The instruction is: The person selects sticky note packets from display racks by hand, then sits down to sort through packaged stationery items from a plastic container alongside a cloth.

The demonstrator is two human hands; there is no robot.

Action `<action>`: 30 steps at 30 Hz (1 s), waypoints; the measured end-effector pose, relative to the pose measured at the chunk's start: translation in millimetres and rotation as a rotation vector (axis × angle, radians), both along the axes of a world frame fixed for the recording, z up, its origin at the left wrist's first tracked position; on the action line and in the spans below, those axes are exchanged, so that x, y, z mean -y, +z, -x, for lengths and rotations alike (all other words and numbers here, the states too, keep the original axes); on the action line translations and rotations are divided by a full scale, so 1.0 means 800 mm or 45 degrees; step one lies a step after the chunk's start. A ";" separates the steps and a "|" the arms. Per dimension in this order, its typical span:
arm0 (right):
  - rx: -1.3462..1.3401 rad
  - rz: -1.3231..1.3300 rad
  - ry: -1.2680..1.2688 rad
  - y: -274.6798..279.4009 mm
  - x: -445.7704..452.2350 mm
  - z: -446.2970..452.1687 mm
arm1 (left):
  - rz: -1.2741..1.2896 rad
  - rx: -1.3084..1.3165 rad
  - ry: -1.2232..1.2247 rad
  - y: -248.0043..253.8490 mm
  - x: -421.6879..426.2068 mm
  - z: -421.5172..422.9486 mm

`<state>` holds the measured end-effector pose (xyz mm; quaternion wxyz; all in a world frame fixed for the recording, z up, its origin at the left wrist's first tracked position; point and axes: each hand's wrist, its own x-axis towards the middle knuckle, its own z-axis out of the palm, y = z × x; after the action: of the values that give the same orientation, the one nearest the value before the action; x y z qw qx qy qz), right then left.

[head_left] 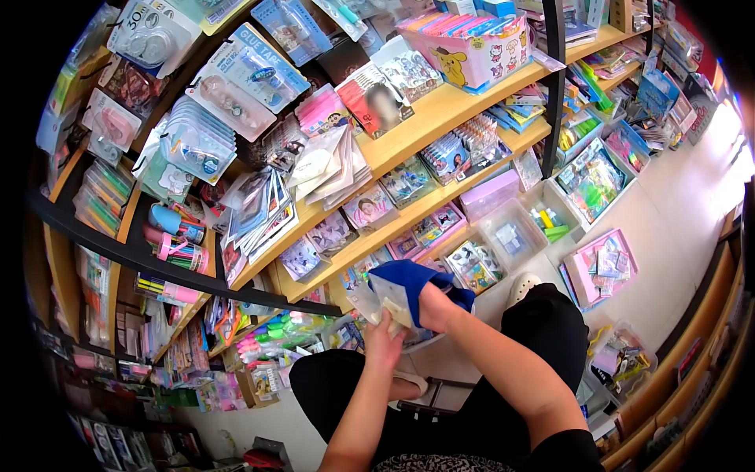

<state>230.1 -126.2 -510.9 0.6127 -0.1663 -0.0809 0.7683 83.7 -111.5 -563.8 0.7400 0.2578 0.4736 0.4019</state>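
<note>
Between my knees, low in front of the shelves, both hands meet over a blue cloth (pixel 417 275) and a few pale, flat packets (pixel 392 303). My left hand (pixel 383 337) is closed on the lower edge of these packets, thumb on top. My right hand (pixel 437 309) is wrapped in the blue cloth and presses it against the packets; its fingers are mostly covered by the fabric. What is printed on the packets is too small to make out.
Wooden shelves (pixel 452 102) carry photo cards, a stack of envelopes (pixel 334 167) and a patterned pink box (pixel 480 51). Clear bins (pixel 511 236) stand along the shelf foot. A pink tray (pixel 602 269) lies on the floor to the right. Highlighters (pixel 287 334) fill the lower left.
</note>
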 end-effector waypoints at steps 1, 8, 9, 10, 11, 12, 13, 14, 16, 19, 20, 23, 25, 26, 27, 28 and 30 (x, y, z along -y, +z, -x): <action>0.058 0.058 0.049 -0.008 -0.002 0.007 | 0.063 -0.003 0.081 -0.003 0.004 -0.006; 1.952 -0.572 -0.340 -0.080 0.018 0.066 | -0.116 0.779 0.129 -0.007 0.013 -0.043; 1.926 -0.477 -0.225 -0.080 0.018 0.064 | -0.113 0.717 0.109 -0.009 0.009 -0.044; 1.891 -0.386 -0.108 -0.080 0.016 0.063 | -0.108 0.657 0.086 -0.015 0.007 -0.044; 1.855 -0.304 0.009 -0.079 0.013 0.061 | -0.103 0.588 0.066 -0.019 0.007 -0.043; 1.831 -0.240 0.127 -0.073 0.011 0.057 | -0.101 0.535 0.047 -0.025 0.008 -0.041; 1.806 -0.177 0.244 -0.065 0.009 0.054 | -0.102 0.485 0.032 -0.029 0.008 -0.038; 1.778 -0.113 0.361 -0.056 0.011 0.052 | -0.106 0.440 0.024 -0.036 0.007 -0.033; 1.577 -0.054 0.434 -0.040 0.020 0.051 | -0.117 0.359 0.018 -0.049 -0.004 -0.022; 1.434 -0.181 0.303 -0.036 0.034 0.060 | -0.181 0.229 0.059 -0.068 -0.032 0.005; 1.407 -0.253 0.219 -0.039 0.041 0.066 | -0.207 0.183 0.075 -0.074 -0.039 0.014; 1.494 -0.270 0.289 -0.083 0.026 0.082 | -0.290 0.037 0.128 -0.087 -0.049 0.034; 1.606 -0.228 0.115 -0.088 0.027 0.086 | -0.346 -0.048 0.155 -0.077 -0.045 0.026; 1.650 -0.234 -0.101 -0.091 0.030 0.089 | -0.377 -0.094 0.175 -0.071 -0.042 0.023; 1.687 -0.239 -0.319 -0.092 0.031 0.090 | -0.405 -0.136 0.201 -0.046 -0.035 0.006; 1.777 -0.165 -0.374 -0.084 0.030 0.085 | -0.433 -0.178 0.226 -0.022 -0.027 -0.011; 1.949 -0.011 -0.477 -0.056 0.028 0.061 | -0.421 -0.192 0.316 0.005 -0.025 -0.026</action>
<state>181.3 -148.8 -555.5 0.5065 -0.6577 -0.4539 0.3238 104.3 -91.2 -559.8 0.5952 0.3447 0.4833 0.5417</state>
